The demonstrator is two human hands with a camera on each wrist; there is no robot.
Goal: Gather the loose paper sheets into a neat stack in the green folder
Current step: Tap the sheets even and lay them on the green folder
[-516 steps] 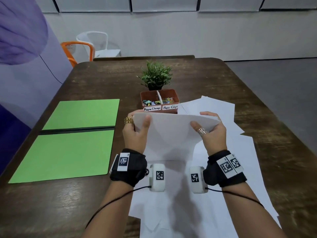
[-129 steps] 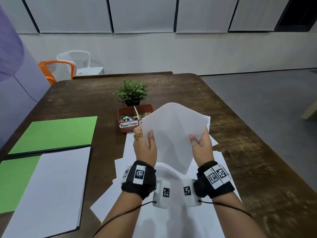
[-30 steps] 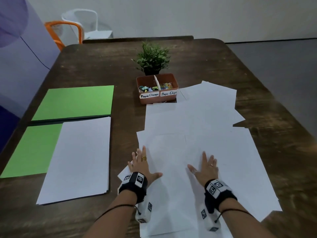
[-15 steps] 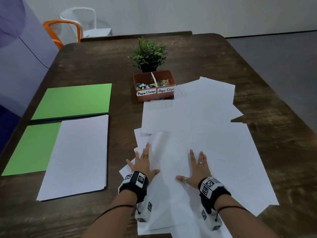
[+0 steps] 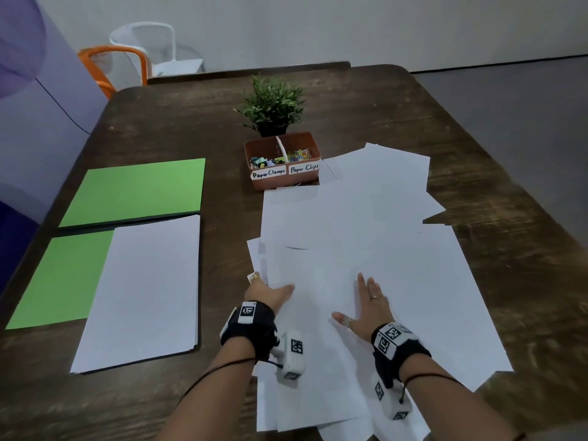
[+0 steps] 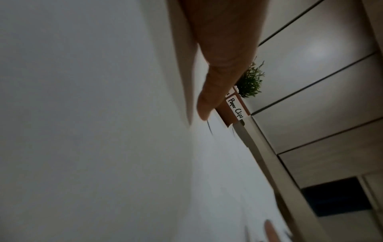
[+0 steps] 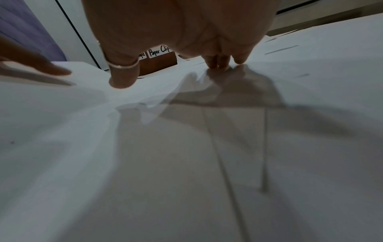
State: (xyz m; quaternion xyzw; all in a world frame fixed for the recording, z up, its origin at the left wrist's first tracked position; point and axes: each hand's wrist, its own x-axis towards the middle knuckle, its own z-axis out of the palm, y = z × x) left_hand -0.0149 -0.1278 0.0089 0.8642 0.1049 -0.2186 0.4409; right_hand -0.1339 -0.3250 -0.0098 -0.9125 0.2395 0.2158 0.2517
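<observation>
The green folder lies open at the table's left, and a neat stack of white sheets rests on its near half. Loose paper sheets spread across the middle and right. My left hand is at the pile's left edge: its fingers are hidden under the top sheets and its thumb lies on top, pinching them. My right hand lies flat on the pile with its fingers straight, pressing the sheets down.
A brown tray labelled Paper Clamps and Paper Clips touches the pile's far edge, with a small potted plant behind it. An orange chair and a white chair stand beyond the dark wooden table.
My left hand's fingers, flat on top of the pile half a second ago, have slid under the sheets' left edge with the thumb on top. The right hand stays flat, hardly moved.
</observation>
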